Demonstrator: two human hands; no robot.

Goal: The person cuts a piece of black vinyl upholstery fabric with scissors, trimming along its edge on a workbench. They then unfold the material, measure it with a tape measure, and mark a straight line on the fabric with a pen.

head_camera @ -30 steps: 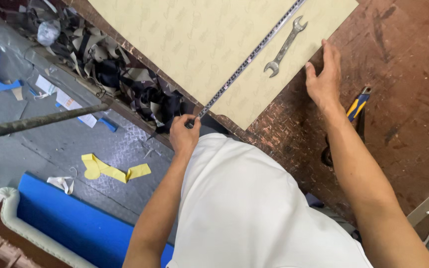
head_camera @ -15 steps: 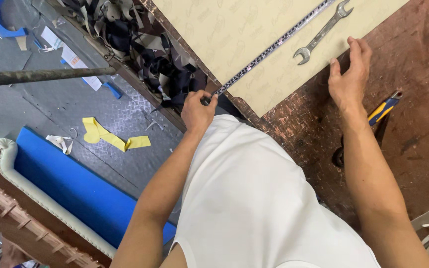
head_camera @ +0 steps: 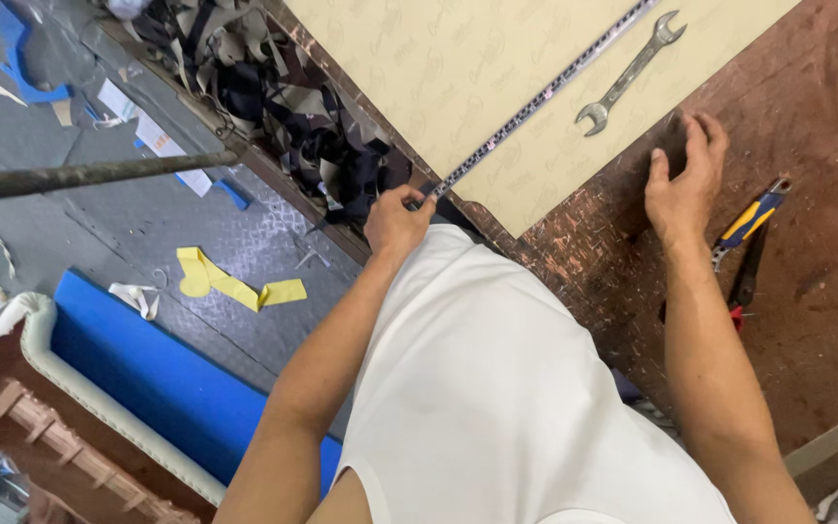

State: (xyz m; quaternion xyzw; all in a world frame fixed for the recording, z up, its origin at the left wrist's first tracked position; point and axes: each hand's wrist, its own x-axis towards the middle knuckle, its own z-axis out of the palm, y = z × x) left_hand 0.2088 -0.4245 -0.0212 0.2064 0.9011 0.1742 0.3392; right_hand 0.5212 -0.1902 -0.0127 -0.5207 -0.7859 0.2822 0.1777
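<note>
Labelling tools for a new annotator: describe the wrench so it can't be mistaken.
Start at the big cream sheet lying on the reddish-brown worktable. Near its right edge, just past the right hand, lies the wrench. It is plain silver metal with an open jaw at each end, shorter than the long measuring strip running alongside it, and unlike the yellow-and-blue-handled pliers off the sheet.

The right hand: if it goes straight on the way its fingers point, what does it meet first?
Probably the edge of the beige sheet, just beyond the right hand on the brown table; the wrench lies a little further left.
</note>
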